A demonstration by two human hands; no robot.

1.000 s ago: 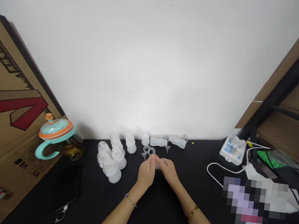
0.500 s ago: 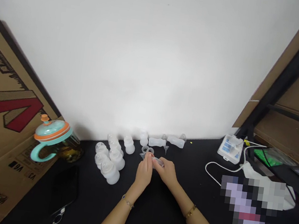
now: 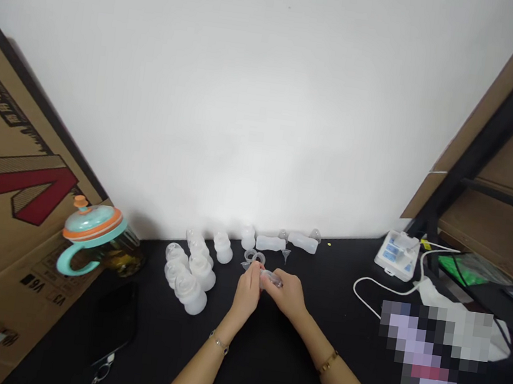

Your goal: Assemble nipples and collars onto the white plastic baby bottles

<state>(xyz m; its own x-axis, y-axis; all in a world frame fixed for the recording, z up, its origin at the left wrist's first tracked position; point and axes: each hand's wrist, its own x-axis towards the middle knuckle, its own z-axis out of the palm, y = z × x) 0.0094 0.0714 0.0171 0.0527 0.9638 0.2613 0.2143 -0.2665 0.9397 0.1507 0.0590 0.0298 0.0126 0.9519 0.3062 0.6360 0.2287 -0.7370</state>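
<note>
Both hands meet at the middle of the black table. My right hand (image 3: pixel 288 290) is closed on a small clear plastic piece (image 3: pixel 272 277). My left hand (image 3: pixel 248 290) presses its fingers together at the left end of that piece; what it grips is too small to name. Just beyond the fingers lie translucent rings (image 3: pixel 255 257) and a small clear funnel-shaped part (image 3: pixel 285 255). Two white bottle bodies (image 3: pixel 270 243) rest on their sides near the wall. Several small white bottles with clear tops (image 3: pixel 191 293) stand to the left.
A teal and orange lidded jug (image 3: pixel 99 237) stands at the left by a cardboard box (image 3: pixel 6 184), with a dark phone (image 3: pixel 115 318) in front. On the right are a white case (image 3: pixel 397 254), a white cable (image 3: pixel 370 281) and a pixelated area. A white wall (image 3: pixel 268 105) rises behind.
The view has shifted very slightly. Both hands stay together in nearly the same place, with the clear piece still between them.
</note>
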